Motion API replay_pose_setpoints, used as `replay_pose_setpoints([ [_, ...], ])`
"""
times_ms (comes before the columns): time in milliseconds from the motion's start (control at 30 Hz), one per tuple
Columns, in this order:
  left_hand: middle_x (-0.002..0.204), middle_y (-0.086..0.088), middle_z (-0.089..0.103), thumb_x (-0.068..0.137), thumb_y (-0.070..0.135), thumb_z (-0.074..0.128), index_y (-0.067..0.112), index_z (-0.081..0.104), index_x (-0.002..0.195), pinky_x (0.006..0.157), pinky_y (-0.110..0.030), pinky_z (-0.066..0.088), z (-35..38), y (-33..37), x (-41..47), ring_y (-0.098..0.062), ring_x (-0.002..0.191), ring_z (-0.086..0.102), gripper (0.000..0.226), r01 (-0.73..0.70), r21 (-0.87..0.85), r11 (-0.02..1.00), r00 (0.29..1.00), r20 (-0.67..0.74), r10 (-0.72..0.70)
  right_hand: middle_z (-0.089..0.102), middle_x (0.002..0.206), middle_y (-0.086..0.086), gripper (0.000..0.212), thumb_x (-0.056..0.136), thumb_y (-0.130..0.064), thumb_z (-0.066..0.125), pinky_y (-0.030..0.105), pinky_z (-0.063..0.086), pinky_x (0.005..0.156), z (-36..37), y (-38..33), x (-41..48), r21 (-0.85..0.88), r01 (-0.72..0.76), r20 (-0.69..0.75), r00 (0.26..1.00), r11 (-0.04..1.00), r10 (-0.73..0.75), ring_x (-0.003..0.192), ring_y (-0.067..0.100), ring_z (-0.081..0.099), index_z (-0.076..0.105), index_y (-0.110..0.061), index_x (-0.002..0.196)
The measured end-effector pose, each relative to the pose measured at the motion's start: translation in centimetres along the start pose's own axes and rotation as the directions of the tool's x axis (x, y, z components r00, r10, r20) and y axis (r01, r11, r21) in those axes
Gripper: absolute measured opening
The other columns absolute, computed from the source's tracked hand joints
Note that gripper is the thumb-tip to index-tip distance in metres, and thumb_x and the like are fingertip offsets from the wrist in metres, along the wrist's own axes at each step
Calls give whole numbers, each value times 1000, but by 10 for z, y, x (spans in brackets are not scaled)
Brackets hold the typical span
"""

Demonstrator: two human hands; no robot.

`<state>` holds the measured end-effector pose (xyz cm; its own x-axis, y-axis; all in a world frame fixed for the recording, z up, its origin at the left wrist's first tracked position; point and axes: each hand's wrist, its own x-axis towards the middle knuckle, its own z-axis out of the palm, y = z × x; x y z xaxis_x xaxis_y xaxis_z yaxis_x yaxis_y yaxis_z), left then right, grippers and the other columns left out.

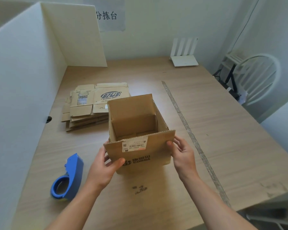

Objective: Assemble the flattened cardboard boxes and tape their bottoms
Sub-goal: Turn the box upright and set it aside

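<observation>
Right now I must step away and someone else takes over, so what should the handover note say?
Left hand grips the open box at its near left corner. Right hand pinches the right edge of its near flap.
The box is opened up, mouth upward, with its bottom flaps folded in; whether they are taped cannot be seen.
The blue tape dispenser lies on the table, left of the left forearm, untouched.
A stack of flattened boxes lies behind the box, to the left.
Left to do: check or tape this bottom, then assemble the stack.
</observation>
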<state>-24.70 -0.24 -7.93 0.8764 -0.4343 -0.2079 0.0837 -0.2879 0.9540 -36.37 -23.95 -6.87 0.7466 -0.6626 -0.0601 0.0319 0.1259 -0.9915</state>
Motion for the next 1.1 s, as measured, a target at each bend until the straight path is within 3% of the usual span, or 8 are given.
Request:
replay_pose_setpoints([
  [100,110,41,60,78,40,77,60,48,113,70,-6,46,6,6,-2,19,101,55,50,0,15,1000,1000,-15,0,72,117,-8,49,82,-32,79,25,57,85,-6,-1,5,-19,-40,19,999,999,41,110,9,67,64,-32,129],
  [233,115,31,61,69,50,76,53,48,122,87,-26,48,4,6,5,4,111,53,61,9,1,1000,999,-31,-9,66,123,-8,70,60,-57,86,28,56,85,-22,4,10,-175,-94,154,981,980,122,116,11,60,63,-44,124],
  [333,117,27,63,68,50,76,51,49,127,85,-26,48,2,7,9,2,112,55,65,15,41,999,1000,18,-15,62,129,-5,68,61,-48,88,31,54,93,-18,15,10,-199,-127,235,956,972,173,123,15,56,62,-45,123],
  [433,113,32,63,75,40,79,48,49,131,78,-18,47,3,7,12,7,107,57,64,15,68,998,1000,3,-15,57,135,-12,93,57,-38,92,24,55,89,-11,20,11,-95,-162,199,964,982,178,119,2,58,46,-49,137],
  [533,113,31,61,79,30,81,54,50,119,85,-29,48,1,6,19,0,111,55,57,30,62,998,998,-60,-27,55,139,-18,113,56,-43,93,24,56,83,-17,22,16,-21,-153,134,979,988,154,121,1,56,31,-45,151],
  [767,115,16,67,78,23,83,44,57,115,91,-40,51,-6,-8,23,-10,114,57,50,84,3,996,994,-70,-83,70,123,-4,65,65,-30,93,26,56,84,-14,45,6,-37,-273,291,917,961,272,119,21,64,65,-38,123],
  [967,115,17,68,79,20,82,43,58,118,94,-42,51,-17,-13,21,-13,114,59,51,101,-14,995,995,-24,-101,64,131,4,87,73,-11,86,32,56,86,1,35,7,-27,-137,320,937,990,138,119,21,63,43,-30,146],
  [1100,113,20,68,82,20,79,45,59,117,89,-36,51,-19,-5,25,-13,113,59,47,59,-13,998,997,-42,-59,68,125,-5,85,68,-25,90,31,58,84,8,23,13,-73,-87,239,966,994,102,112,13,66,48,-39,141],
])
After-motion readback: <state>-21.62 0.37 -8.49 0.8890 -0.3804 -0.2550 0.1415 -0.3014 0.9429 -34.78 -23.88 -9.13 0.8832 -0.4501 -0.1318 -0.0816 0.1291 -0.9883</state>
